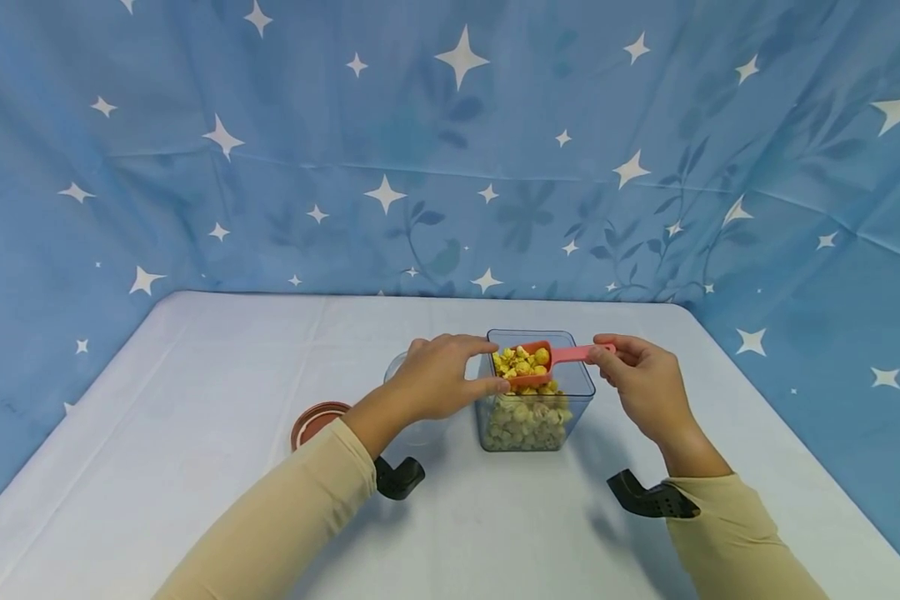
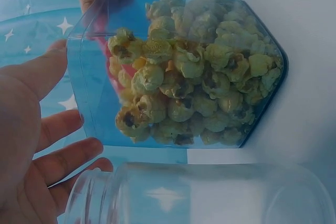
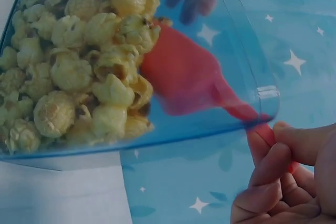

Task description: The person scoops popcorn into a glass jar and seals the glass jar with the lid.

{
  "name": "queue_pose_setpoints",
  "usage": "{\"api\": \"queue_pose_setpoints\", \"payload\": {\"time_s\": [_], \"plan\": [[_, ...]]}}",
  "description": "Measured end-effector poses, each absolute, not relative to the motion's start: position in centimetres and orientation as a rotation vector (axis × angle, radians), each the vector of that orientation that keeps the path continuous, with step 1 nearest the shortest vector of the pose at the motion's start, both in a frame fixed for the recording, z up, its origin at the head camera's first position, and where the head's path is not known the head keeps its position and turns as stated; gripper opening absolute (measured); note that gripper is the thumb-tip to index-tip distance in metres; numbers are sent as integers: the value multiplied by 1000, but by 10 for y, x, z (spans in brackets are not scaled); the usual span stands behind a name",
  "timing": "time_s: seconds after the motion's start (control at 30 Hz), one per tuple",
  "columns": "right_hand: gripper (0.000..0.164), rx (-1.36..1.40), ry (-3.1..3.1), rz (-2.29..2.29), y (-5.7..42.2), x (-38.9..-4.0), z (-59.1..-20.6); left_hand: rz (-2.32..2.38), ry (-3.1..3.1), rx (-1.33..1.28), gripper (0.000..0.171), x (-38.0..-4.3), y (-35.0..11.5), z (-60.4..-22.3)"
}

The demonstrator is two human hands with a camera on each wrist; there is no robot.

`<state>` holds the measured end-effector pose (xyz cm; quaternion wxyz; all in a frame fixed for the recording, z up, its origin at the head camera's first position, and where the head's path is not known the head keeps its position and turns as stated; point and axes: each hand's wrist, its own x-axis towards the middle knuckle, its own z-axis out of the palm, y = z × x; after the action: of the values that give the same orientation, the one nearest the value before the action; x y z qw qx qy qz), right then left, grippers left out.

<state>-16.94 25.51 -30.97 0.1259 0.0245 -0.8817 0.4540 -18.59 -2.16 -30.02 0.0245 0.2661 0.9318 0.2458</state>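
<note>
A clear bluish square container [image 1: 528,425] holds popcorn [image 2: 178,77] and stands on the table. My right hand [image 1: 641,385] pinches the handle end of a red-pink scoop [image 1: 570,353] between thumb and fingers. Popcorn fills the scoop's bowl, which lies inside the container near its top; its handle crosses the right rim. At the left rim is my left hand [image 1: 438,377], its thumb and fingers spread and fairly straight, fingertips right at the edge. Close beside this hand, partly hidden by it in the head view, is a clear jar [image 2: 210,192] with a threaded neck.
A reddish-brown round lid [image 1: 321,417] lies on the white table [image 1: 217,375] to the left, partly covered by my left forearm. Blue star-patterned cloth [image 1: 330,167] hangs behind the table and along its sides.
</note>
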Motion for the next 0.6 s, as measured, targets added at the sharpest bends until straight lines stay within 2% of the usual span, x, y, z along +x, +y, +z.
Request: {"api": "queue_pose_setpoints", "payload": {"time_s": [0.47,0.6], "plan": [[47,123,-2512,1675,267,-176,-315,773,2879,817,61,-186,-21,-300],[47,138,-2522,1632,265,-176,-315,773,2881,809,62,-186,-21,-300]]}}
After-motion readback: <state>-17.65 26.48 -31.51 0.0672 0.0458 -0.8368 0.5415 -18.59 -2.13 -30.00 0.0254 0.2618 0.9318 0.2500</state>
